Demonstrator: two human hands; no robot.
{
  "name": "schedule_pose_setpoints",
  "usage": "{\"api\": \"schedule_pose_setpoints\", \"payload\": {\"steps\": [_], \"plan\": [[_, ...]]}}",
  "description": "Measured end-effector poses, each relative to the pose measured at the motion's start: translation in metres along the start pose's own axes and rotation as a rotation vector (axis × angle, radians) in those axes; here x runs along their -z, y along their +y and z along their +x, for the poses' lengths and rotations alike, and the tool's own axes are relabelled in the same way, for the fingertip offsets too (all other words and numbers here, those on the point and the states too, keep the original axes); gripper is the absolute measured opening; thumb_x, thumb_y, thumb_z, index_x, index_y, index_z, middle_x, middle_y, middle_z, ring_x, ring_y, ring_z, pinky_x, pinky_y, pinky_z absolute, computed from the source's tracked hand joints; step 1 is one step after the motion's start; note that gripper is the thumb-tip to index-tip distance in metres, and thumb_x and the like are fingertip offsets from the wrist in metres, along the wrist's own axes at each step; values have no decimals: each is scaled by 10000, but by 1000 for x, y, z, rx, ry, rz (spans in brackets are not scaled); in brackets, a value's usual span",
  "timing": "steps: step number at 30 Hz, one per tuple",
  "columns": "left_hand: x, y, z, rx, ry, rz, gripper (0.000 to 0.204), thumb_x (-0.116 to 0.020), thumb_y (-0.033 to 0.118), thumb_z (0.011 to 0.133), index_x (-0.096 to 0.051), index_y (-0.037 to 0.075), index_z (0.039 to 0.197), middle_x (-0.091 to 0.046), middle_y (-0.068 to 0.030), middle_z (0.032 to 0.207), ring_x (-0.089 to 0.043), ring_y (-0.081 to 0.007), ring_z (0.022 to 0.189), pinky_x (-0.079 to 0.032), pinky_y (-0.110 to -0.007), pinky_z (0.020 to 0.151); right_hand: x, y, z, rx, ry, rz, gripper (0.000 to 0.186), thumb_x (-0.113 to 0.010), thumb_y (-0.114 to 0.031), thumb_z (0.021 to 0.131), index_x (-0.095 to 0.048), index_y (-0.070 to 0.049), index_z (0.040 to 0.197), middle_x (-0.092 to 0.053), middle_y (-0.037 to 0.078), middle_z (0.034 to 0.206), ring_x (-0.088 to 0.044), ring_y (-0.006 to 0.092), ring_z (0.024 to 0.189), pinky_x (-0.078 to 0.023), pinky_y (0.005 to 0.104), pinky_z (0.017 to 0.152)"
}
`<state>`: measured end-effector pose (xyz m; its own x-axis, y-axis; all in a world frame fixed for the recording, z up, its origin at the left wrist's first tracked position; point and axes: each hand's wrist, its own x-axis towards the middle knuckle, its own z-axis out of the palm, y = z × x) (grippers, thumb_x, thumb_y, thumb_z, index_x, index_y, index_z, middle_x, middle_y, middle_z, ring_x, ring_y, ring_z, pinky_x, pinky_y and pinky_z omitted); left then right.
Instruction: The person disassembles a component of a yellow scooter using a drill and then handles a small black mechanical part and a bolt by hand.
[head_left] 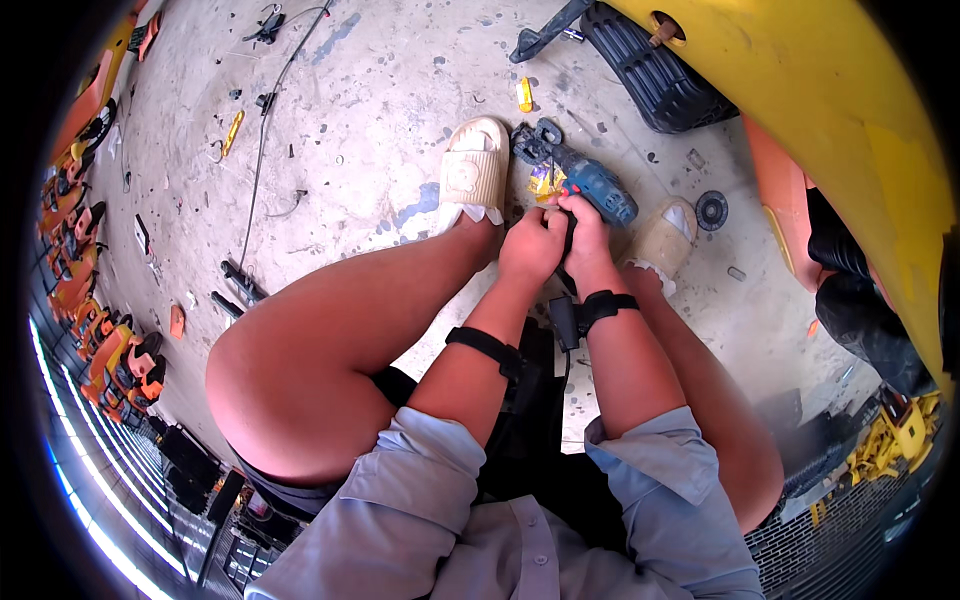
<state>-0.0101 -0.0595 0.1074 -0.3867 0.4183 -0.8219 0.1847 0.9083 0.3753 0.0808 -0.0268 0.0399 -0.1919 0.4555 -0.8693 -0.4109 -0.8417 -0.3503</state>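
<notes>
Both hands meet low between my feet. My left hand (533, 243) is closed, its fingers bent against the right hand. My right hand (586, 228) is closed too, thumb and fingers pinched together. A narrow black piece (570, 235) shows between the two hands; its kind is hidden by the fingers. Just beyond the right hand lies a blue-and-black power tool (600, 190), with dark metal parts (540, 140) at its far end. Beside it, a yellow-and-purple packet (546, 182) rests on the floor, close to my fingertips.
My slippered feet, with the left slipper (470, 178) nearest, flank the hands. A large yellow body panel (840, 110) and a black ribbed pedal (655, 70) stand at the right. A black cable (262, 150) runs over the floor at left. Orange machines (115, 365) line the far left.
</notes>
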Motion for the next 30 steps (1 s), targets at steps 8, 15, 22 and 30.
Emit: {"api": "schedule_pose_setpoints", "payload": {"steps": [8,15,22,30], "plan": [[-3,1,-11,26,54,-28,540,-473,492,985,-680,15,1129,-695,-299,1087,-649,-468,1089,-507,-495,949,-3,-7,-12,-54,-41,-52,162,-664,-115,828,-659,-9,950,-679,90,911,-646,220,794,-548,366,749],[-7,-5,-9,23,64,-30,530,-484,481,979,-679,18,1149,-703,-286,1084,-657,-459,1084,-511,-487,944,-2,-5,-12,-48,-35,-35,166,-660,-121,832,-662,-8,953,-671,85,896,-644,220,770,-546,360,740],[-9,-9,-9,22,71,-48,512,-488,465,980,-682,23,1149,-709,-277,1075,-664,-452,1071,-515,-480,939,-3,-5,-13,-48,-12,-80,158,-664,-120,830,-666,-11,943,-676,84,900,-646,221,775,-542,361,744],[-20,-15,4,17,119,-130,508,-459,448,997,-682,16,1144,-700,-291,1040,-665,-466,1030,-521,-486,909,-11,-12,-2,-45,-10,-195,51,-669,-58,777,-644,-32,812,-656,74,815,-633,199,745,-520,353,702]]}}
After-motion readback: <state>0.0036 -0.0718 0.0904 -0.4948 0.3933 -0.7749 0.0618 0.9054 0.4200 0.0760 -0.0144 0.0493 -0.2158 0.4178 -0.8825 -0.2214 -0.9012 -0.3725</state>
